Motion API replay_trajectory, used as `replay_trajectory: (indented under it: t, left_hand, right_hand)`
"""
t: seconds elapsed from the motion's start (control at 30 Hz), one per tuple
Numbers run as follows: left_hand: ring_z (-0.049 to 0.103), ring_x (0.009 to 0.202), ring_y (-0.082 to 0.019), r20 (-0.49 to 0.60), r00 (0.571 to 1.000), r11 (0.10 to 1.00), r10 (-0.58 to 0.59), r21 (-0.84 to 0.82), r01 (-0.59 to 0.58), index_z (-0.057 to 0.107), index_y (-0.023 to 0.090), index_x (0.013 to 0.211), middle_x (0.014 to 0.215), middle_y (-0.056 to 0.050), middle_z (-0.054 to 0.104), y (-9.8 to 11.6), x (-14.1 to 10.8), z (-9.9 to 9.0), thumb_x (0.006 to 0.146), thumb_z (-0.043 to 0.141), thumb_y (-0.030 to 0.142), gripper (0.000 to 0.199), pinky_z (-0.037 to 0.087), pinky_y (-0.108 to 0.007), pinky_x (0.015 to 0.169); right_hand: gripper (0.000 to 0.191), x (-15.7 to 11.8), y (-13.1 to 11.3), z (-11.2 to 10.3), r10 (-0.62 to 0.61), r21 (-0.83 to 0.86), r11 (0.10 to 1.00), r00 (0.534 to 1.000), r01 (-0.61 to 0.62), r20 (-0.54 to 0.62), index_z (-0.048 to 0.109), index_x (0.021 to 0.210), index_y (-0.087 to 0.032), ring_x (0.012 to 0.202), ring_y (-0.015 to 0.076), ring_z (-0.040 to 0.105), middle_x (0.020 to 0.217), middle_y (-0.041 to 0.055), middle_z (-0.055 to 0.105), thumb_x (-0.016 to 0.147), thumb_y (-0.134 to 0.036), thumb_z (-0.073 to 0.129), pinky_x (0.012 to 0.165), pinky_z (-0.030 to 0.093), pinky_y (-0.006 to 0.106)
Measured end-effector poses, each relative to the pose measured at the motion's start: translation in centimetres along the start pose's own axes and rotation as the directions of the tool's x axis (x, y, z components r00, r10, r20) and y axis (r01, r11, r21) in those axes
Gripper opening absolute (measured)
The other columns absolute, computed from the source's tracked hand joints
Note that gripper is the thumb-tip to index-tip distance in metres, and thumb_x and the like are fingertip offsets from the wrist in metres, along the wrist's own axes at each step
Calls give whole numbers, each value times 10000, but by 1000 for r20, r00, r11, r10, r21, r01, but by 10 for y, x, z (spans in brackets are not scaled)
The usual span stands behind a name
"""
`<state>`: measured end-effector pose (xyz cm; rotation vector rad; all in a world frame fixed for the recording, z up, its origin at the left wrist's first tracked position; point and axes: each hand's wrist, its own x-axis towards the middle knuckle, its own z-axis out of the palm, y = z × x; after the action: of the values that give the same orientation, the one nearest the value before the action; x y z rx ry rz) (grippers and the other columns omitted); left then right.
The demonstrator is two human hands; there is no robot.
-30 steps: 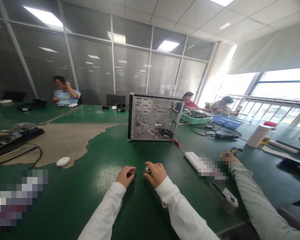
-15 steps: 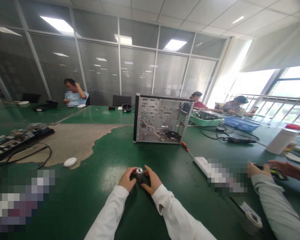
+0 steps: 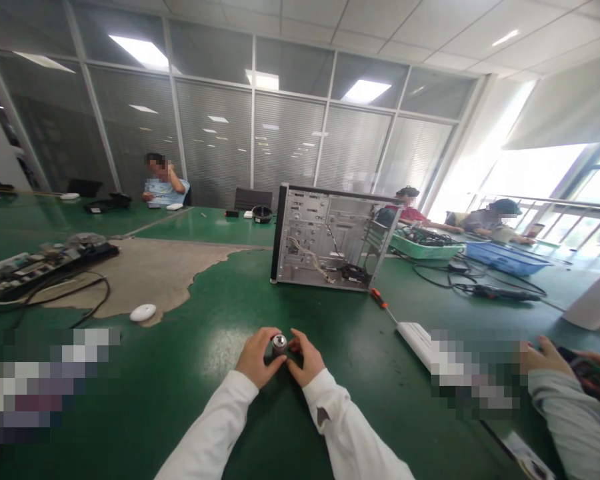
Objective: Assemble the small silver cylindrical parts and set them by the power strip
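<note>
A small grey metal cylinder (image 3: pixel 279 345) with a bright silvery top stands upright on the green table in front of me. Its exact kind I cannot make out. My left hand (image 3: pixel 258 359) curves round its left side, thumb at the front and fingers behind, gripping it. At its right, my right hand (image 3: pixel 307 359) has thumb and forefinger apart, the fingertips close to the cylinder; whether they touch it is hard to see. Beyond both hands, an opened computer case (image 3: pixel 325 240) stands on the table with its inside facing me.
An orange-handled screwdriver (image 3: pixel 379 298) and a white strip (image 3: pixel 417 340) lie to the right. Another person's hand (image 3: pixel 547 357) works nearby. Circuit boards (image 3: pixel 45 263) and a white disc (image 3: pixel 143 313) are left; green (image 3: pixel 425 248) and blue baskets (image 3: pixel 505 259) stand farther back.
My view has turned slightly left, so the surroundings sit farther right. My left hand has closed more tightly round the cylinder, while my right hand stays beside it.
</note>
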<state>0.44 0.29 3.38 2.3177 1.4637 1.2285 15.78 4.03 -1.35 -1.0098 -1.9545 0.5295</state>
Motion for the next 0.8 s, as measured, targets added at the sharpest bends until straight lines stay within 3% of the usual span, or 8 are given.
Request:
replay_trajectory:
  t: [0.2,0.37,0.53,0.7,0.8]
  left_hand:
    - [483,920,-191,31,999,998,-37,-44,38,482,195,968,977,-62,527,-2,-1,3,674,500,218,295,383,-334,802]
    - [520,891,-183,8,982,950,-190,-249,186,513,225,922,940,-36,566,0,-1,6,647,536,228,277,394,-301,813]
    - [585,716,-157,-20,904,774,-427,-525,354,459,198,925,811,-30,594,2,-2,10,602,595,234,352,454,-296,715]
    - [592,707,-154,17,866,581,-499,-735,349,415,181,907,750,-33,606,-1,-3,14,587,623,249,388,460,-288,685]
    - [592,630,-141,50,829,451,-557,-820,353,407,175,893,684,-13,604,-1,-2,15,565,646,262,415,467,-275,620]
  right_hand:
    - [626,-1,-8,-6,0,-30,1000,999,1,36,329,1138,-205,752,148,521,861,21,555,537,-107,476,721,413,311]
    - [627,-1,-12,-6,15,-31,999,998,-13,67,324,1136,-201,749,153,524,861,21,559,536,-108,480,721,413,325]
    - [622,-4,-20,-6,18,41,999,998,-20,58,321,1133,-213,729,138,526,849,13,555,543,-98,480,716,421,316]
    - [595,-7,-29,-10,6,163,986,996,-20,84,346,1119,-215,734,130,530,870,23,540,552,-117,499,637,453,270]
    - [562,-8,-31,-9,30,244,969,999,-39,42,379,1093,-214,697,121,534,869,27,535,555,-140,524,563,457,236]
